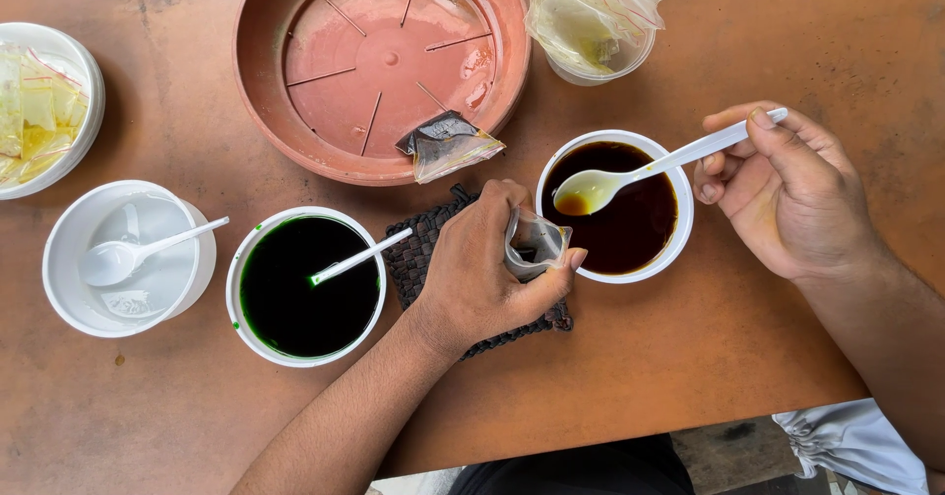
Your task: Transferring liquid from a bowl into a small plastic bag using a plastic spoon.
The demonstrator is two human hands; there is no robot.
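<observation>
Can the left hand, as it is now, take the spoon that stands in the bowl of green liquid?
Probably not at once. The left hand is shut around a small clear bag, so its fingers are occupied. The way itself looks free: the spoon handle points toward the hand, close beside it, with nothing between.

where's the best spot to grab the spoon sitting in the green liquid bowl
Grip the spoon in the green bowl by its bare handle end, which sticks out over the bowl's upper right rim. Come from the right, from the woven mat side: the scoop end is sunk in the liquid, the handle is dry and angled up.
</observation>
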